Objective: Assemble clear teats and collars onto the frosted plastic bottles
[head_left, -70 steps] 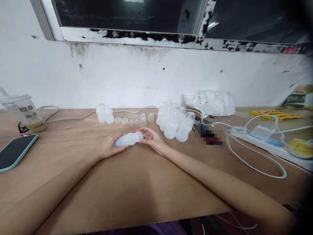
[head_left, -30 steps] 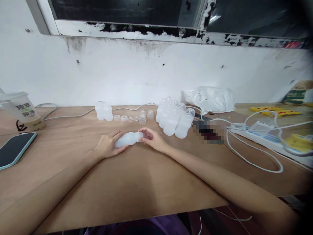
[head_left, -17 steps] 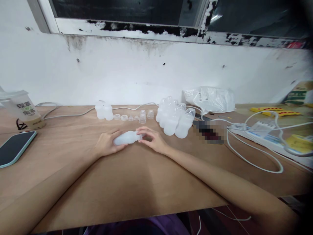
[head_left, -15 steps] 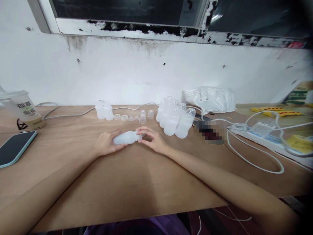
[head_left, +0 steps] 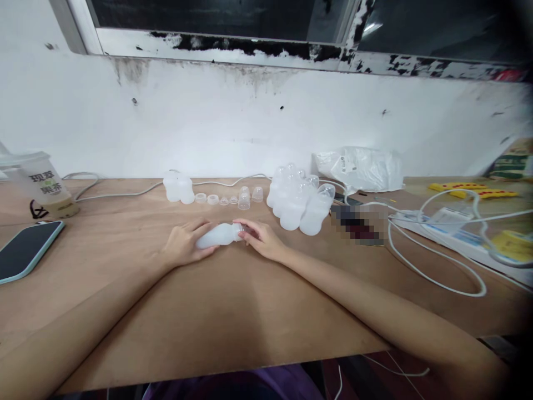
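A small white plastic bottle lies on its side just above the wooden table, held between both hands. My left hand wraps round its body. My right hand has its fingers closed on the bottle's neck end, where a clear cap shows between the fingertips. Behind them stands a cluster of several capped white bottles. A short row of loose clear caps and rings lies further back, beside two more white bottles.
At the left edge a phone lies flat and a drink cup stands. A plastic bag rests by the wall. White cables and a power strip cover the right side.
My right hand's fingers have shifted round the bottle's neck, lifting over it and settling back. The bottle and left hand have barely moved.
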### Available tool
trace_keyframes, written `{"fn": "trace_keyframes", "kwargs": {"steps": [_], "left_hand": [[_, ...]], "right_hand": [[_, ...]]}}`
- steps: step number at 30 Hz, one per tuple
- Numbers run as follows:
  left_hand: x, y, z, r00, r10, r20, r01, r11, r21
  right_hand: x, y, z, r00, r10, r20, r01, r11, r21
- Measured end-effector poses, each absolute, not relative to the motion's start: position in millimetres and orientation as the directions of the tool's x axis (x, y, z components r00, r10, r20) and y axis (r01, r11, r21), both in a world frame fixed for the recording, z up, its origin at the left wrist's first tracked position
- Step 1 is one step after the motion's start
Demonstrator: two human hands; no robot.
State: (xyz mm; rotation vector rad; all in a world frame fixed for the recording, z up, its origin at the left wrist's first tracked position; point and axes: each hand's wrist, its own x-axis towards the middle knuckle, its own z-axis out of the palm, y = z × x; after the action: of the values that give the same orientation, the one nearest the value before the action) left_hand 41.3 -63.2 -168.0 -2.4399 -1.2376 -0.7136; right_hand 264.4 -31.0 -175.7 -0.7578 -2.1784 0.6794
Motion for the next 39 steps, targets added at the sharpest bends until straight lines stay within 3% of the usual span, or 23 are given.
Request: {"fn": "trace_keyframes", "kwargs": {"steps": [4, 10, 16, 21, 27, 29, 31, 35, 39], "left_hand": [[41.4, -63.3, -170.5, 0.467, 0.665, 0.583, 0.83, -0.557, -0.031], [43.2, -64.0, -170.4, 0.526, 0.626, 0.575, 0.806, -0.583, -0.103], [43.7, -62.3, -171.5, 0.491, 0.648, 0.582, 0.829, -0.552, -0.085], [42.6, -62.9, -172.4, 0.468, 0.666, 0.581, 0.837, -0.545, -0.05], [44.7, -63.3, -172.9, 0.561, 0.595, 0.575, 0.782, -0.61, -0.132], [45.6, -63.2, -173.0, 0.57, 0.591, 0.571, 0.778, -0.611, -0.144], [46.1, -62.9, -173.0, 0.561, 0.598, 0.572, 0.785, -0.604, -0.139], [45.1, -62.4, -173.5, 0.467, 0.666, 0.581, 0.845, -0.531, -0.069], [43.3, -61.9, -174.5, 0.425, 0.707, 0.565, 0.871, -0.49, -0.043]], "right_hand": [[265.2, -34.3, -173.4, -0.609, 0.635, 0.476, 0.336, 0.75, -0.57], [264.5, -30.4, -172.9, -0.61, 0.706, 0.361, 0.4, 0.667, -0.629], [265.3, -28.7, -172.6, -0.628, 0.663, 0.406, 0.399, 0.723, -0.564], [267.3, -27.1, -174.7, -0.617, 0.694, 0.372, 0.278, 0.635, -0.721], [266.6, -26.1, -172.8, -0.566, 0.786, 0.251, 0.272, 0.465, -0.843], [266.7, -27.6, -171.3, -0.562, 0.791, 0.241, 0.33, 0.482, -0.812], [266.6, -29.7, -170.2, -0.554, 0.769, 0.318, 0.362, 0.567, -0.74], [265.2, -32.6, -170.5, -0.573, 0.652, 0.497, 0.265, 0.721, -0.641], [264.9, -31.6, -171.4, -0.61, 0.628, 0.483, 0.25, 0.731, -0.635]]}}
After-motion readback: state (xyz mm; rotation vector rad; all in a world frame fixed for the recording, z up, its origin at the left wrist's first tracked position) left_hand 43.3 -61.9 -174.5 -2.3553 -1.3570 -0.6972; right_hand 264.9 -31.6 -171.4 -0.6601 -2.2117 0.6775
